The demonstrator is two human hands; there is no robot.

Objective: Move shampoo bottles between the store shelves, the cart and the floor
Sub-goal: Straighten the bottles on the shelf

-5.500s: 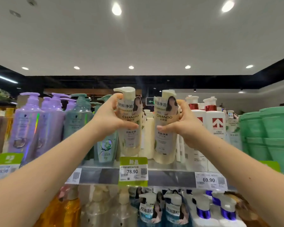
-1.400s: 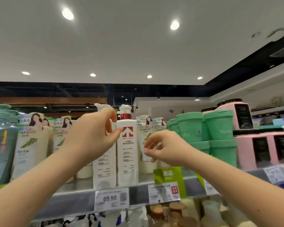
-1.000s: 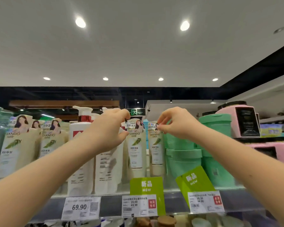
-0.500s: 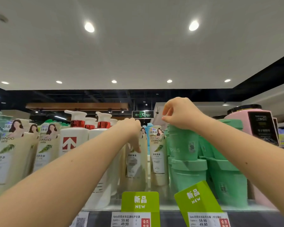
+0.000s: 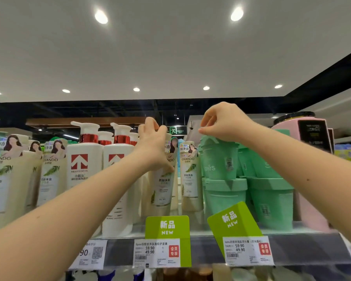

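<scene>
On the top shelf [image 5: 207, 233] stand two cream CHANDO shampoo bottles side by side. My left hand [image 5: 152, 146] grips the left cream bottle [image 5: 164, 187] round its neck and pump, which the hand hides. The right cream bottle [image 5: 189, 176] stands free beside it. My right hand [image 5: 224, 122] hovers just above a green tub [image 5: 219, 159], to the upper right of that bottle. Its fingers are curled with the tips pinched together, and nothing shows between them.
Left of my arm stand white pump bottles with red collars [image 5: 85, 159] and more cream bottles [image 5: 6, 179]. Stacked green tubs [image 5: 270, 201] and a pink container [image 5: 308, 142] fill the right. Green "NEW" tags [image 5: 167, 227] and price labels hang on the shelf edge.
Both arms have shifted right along the shelf from the earlier cream bottles. My left hand has closed round the cream bottle's top; my right hand stays curled above the green tubs.
</scene>
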